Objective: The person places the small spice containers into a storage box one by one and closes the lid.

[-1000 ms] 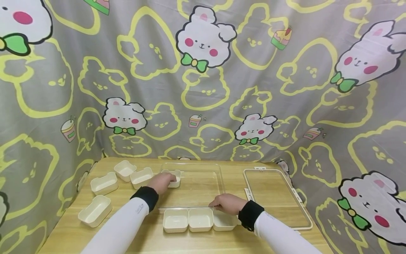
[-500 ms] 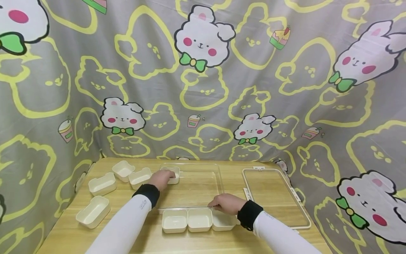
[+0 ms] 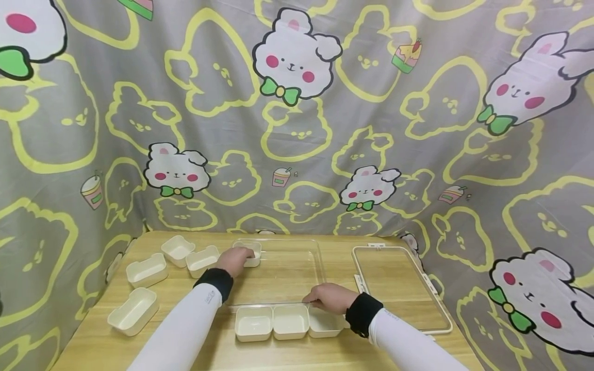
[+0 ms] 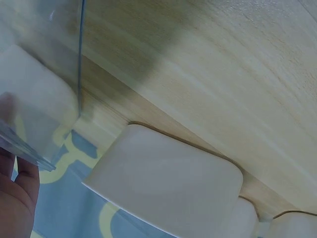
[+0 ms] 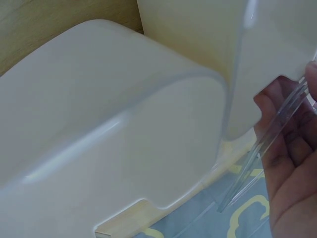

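A shallow clear plastic container point(image 3: 278, 288) lies mid-table. Inside its back left corner is a small cream box point(image 3: 253, 256); my left hand point(image 3: 233, 260) reaches over the clear rim and holds it. In the left wrist view, part of the left hand point(image 4: 17, 198) lies above the rim. Through the clear wall a fingertip shows against the cream box point(image 4: 34, 96). My right hand point(image 3: 331, 297) pinches the container's near rim, its fingers wrapped over the clear edge point(image 5: 262, 141) in the right wrist view.
Three cream boxes point(image 3: 291, 322) stand in a row before the container. Several notched cream boxes point(image 3: 133, 312) are scattered at the left. A cream-rimmed clear lid point(image 3: 399, 288) with clips lies on the right. A patterned curtain point(image 3: 297, 134) surrounds the table.
The cream box under my left hand has shifted slightly back, closer to the container's corner. My right hand keeps its hold on the near rim. The head view has turned slightly right.
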### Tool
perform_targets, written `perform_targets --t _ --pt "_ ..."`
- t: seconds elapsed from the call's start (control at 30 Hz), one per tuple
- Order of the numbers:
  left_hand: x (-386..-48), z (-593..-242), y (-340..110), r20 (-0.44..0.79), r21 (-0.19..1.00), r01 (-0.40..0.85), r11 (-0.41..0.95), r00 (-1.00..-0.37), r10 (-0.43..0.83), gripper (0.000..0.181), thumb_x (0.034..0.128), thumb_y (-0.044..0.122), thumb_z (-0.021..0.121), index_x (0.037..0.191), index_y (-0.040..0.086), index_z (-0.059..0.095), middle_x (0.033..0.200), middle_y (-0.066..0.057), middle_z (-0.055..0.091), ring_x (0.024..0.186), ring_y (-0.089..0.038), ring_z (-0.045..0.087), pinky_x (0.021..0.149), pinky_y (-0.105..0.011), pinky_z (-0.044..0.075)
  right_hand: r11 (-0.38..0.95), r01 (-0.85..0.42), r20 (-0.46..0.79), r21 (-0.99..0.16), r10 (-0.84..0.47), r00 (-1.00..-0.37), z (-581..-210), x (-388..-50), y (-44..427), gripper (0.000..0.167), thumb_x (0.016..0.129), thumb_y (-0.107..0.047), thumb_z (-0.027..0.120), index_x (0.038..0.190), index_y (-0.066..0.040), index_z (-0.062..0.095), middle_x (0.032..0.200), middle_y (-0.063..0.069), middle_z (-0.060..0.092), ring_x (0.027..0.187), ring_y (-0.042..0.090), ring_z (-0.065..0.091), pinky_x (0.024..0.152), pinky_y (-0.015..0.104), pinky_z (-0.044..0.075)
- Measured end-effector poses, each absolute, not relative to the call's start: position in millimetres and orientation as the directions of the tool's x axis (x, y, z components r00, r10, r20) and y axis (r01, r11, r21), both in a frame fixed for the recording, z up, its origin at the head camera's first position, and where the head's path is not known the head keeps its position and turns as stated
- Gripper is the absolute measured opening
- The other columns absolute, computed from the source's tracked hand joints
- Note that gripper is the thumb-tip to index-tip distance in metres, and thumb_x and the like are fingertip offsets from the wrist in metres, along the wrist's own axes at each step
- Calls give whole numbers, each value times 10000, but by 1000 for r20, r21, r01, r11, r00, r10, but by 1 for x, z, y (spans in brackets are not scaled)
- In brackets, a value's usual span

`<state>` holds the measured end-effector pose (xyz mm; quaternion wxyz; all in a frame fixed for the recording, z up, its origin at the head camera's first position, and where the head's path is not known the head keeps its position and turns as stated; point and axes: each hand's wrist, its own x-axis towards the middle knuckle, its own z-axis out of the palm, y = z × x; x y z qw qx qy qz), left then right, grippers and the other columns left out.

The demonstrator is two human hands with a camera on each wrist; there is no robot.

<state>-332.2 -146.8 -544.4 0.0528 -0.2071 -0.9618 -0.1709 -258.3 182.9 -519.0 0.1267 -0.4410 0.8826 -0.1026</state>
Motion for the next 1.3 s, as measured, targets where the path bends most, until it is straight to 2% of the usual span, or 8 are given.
perform_targets --t 0.6,0.93,1.3 --pt "-335 -546 -145 175 293 406 866 -913 369 305 851 -153 618 988 91 738 1024 -91 737 980 -293 690 868 -448 550 594 -752 -133 -284 -802 -583 -523 -260 184 253 964 -83 652 1192 -144 744 1096 -50 726 1016 67 660 871 193 512" --pt "-336 -549 -145 183 331 393 858 -919 350 328 812 -182 626 976 78 740 1000 -95 737 963 -305 691 854 -463 553 594 -751 -131 -288 -801 -583 -520 -259 182 255 959 -72 658 1192 -130 744 1094 -37 728 1016 69 661 867 188 512" --pt "-333 -549 -146 200 352 414 839 -909 365 343 837 -149 669 1110 52 717 1124 -126 711 1078 -319 660 940 -442 526 599 -747 -142 -288 -798 -585 -520 -259 182 253 964 -79 653 1196 -123 741 1103 -31 728 1023 78 662 872 198 516"
